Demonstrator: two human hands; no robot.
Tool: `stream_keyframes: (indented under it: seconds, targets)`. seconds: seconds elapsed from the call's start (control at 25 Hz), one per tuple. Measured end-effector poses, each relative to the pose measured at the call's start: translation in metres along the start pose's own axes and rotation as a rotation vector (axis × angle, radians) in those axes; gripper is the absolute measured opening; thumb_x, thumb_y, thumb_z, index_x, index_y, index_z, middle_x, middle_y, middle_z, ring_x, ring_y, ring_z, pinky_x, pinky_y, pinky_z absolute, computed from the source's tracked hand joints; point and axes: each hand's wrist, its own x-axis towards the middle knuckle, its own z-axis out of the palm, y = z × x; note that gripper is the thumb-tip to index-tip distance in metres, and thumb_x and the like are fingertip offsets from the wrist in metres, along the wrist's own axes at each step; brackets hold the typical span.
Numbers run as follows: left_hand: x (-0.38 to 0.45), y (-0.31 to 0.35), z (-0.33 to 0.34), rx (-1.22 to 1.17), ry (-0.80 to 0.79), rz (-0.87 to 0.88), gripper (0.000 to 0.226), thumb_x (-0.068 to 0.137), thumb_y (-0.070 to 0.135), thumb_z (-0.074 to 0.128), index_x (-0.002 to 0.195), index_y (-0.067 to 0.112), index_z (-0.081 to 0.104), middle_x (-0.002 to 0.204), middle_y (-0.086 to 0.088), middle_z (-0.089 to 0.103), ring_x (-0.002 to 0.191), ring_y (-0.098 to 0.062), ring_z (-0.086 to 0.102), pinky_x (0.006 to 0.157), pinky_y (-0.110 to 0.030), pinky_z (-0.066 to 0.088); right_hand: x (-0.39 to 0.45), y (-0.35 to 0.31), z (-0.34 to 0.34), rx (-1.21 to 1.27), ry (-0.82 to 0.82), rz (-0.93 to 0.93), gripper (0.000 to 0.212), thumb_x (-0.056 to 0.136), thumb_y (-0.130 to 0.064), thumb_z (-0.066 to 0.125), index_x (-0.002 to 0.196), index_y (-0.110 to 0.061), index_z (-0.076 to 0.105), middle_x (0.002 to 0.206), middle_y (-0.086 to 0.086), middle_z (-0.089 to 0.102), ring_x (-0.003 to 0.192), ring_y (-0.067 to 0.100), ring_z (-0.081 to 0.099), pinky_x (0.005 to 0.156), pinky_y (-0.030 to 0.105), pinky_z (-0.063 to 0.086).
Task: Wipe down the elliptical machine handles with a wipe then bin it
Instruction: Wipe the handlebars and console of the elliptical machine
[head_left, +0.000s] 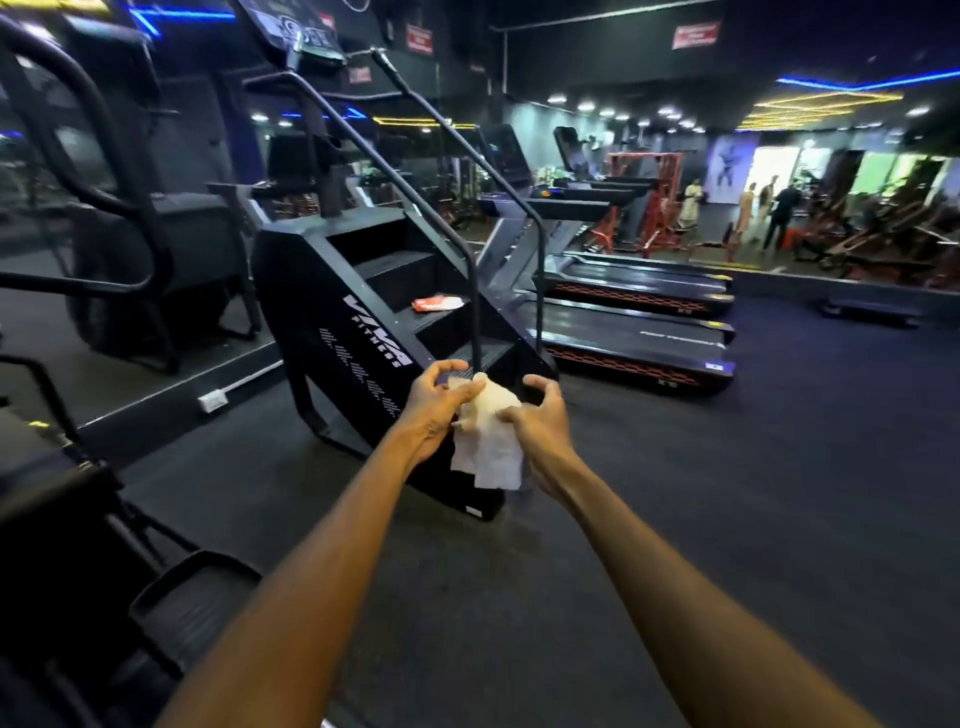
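both hands, left hand (439, 402) and right hand (535, 415), pinching crumpled white wipe (491, 441)

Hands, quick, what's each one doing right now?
Left hand: fingers pinching the top of the white wipe.
Right hand: thumb and fingers gripping the same wipe's right side.

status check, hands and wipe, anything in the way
Left hand and right hand both pinching the white wipe, held in the air. Stair machine straight ahead. No bin in view.
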Motion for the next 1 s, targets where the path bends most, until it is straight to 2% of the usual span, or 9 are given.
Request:
stream_keyframes:
  seconds: [0.12, 0.24, 0.28, 0.4, 0.48, 0.6, 0.72, 0.84, 1.0]
  targets:
    - [0.054, 0.013, -0.019, -0.026, 0.095, 0.001, 0.040, 0.084, 0.007, 0.073, 0.121, 0.007, 0.058, 0.091, -0.014, 0.064, 0.064, -0.014, 0.064, 0.050, -0.026, 0.051, 0.065, -0.005, 0.031, -0.022, -0.102, -0.056, 0.052, 0.077, 0.007, 0.064, 0.122, -0.017, 0.050, 0.112, 0.014, 0.062, 0.097, 0.024, 0.064, 0.074, 0.027, 0.054]
    - [0.103, 0.025, -0.046, 0.051, 0.121, 0.045, 0.030, 0.084, 0.012, 0.075, 0.113, 0.010, 0.064, 0.095, -0.009, 0.060, 0.068, -0.013, 0.061, 0.057, -0.028, 0.051, 0.126, -0.013, 0.065, -0.026, -0.167, -0.103, 0.044, 0.076, 0.009, 0.056, 0.114, -0.013, 0.055, 0.113, 0.011, 0.061, 0.101, 0.024, 0.061, 0.084, 0.034, 0.055]
    - [0.113, 0.027, -0.054, 0.101, 0.107, 0.068, 0.026, 0.084, 0.011, 0.075, 0.109, 0.011, 0.066, 0.094, -0.007, 0.061, 0.072, -0.012, 0.062, 0.062, -0.028, 0.053, 0.141, -0.018, 0.074, -0.037, -0.186, -0.107, 0.045, 0.076, 0.009, 0.054, 0.115, -0.012, 0.056, 0.114, 0.010, 0.061, 0.103, 0.023, 0.060, 0.087, 0.034, 0.054]
    - [0.147, 0.035, -0.077, 0.357, 0.157, 0.161, 0.026, 0.081, 0.001, 0.075, 0.105, 0.007, 0.068, 0.091, -0.001, 0.067, 0.081, -0.009, 0.062, 0.078, -0.024, 0.054, 0.193, -0.028, 0.108, -0.063, -0.291, -0.106, 0.045, 0.077, 0.012, 0.053, 0.115, -0.012, 0.055, 0.109, 0.006, 0.061, 0.099, 0.018, 0.059, 0.082, 0.027, 0.050]
    - [0.174, 0.042, -0.095, 0.471, 0.252, 0.178, 0.030, 0.079, -0.003, 0.076, 0.107, 0.002, 0.068, 0.091, -0.001, 0.067, 0.084, -0.010, 0.061, 0.081, -0.021, 0.054, 0.224, -0.033, 0.135, -0.048, -0.381, -0.099, 0.043, 0.078, 0.012, 0.054, 0.115, -0.008, 0.056, 0.100, 0.004, 0.061, 0.093, 0.017, 0.060, 0.083, 0.032, 0.054]
    - [0.209, 0.054, -0.114, 0.559, 0.393, 0.195, 0.024, 0.080, -0.003, 0.074, 0.104, 0.001, 0.070, 0.093, -0.008, 0.069, 0.084, -0.015, 0.063, 0.078, -0.021, 0.055, 0.267, -0.034, 0.174, -0.059, -0.509, -0.125, 0.043, 0.075, 0.009, 0.054, 0.112, -0.010, 0.061, 0.104, 0.005, 0.063, 0.098, 0.021, 0.063, 0.090, 0.038, 0.056]
    - [0.244, 0.065, -0.134, 0.621, 0.554, 0.204, 0.016, 0.085, 0.000, 0.071, 0.100, -0.001, 0.071, 0.090, -0.010, 0.070, 0.076, -0.011, 0.062, 0.067, -0.015, 0.053, 0.309, -0.035, 0.208, -0.077, -0.640, -0.147, 0.029, 0.074, 0.005, 0.059, 0.093, -0.016, 0.066, 0.090, 0.000, 0.066, 0.086, 0.017, 0.065, 0.073, 0.029, 0.056]
    - [0.278, 0.071, -0.156, 0.689, 0.672, 0.228, 0.008, 0.085, 0.003, 0.071, 0.093, 0.004, 0.073, 0.087, -0.009, 0.072, 0.077, -0.014, 0.061, 0.070, -0.027, 0.053, 0.350, -0.036, 0.245, -0.123, -0.831, -0.198, 0.019, 0.077, 0.001, 0.066, 0.078, -0.017, 0.069, 0.079, -0.001, 0.068, 0.077, 0.014, 0.065, 0.064, 0.025, 0.054]
    - [0.294, 0.071, -0.189, 0.702, 0.668, 0.146, 0.022, 0.082, 0.015, 0.078, 0.101, 0.008, 0.071, 0.080, 0.001, 0.064, 0.072, -0.008, 0.058, 0.068, -0.021, 0.053, 0.384, -0.033, 0.303, -0.120, -0.920, -0.205, 0.006, 0.082, -0.007, 0.073, 0.080, -0.012, 0.073, 0.083, 0.005, 0.073, 0.083, 0.019, 0.069, 0.080, 0.037, 0.058]
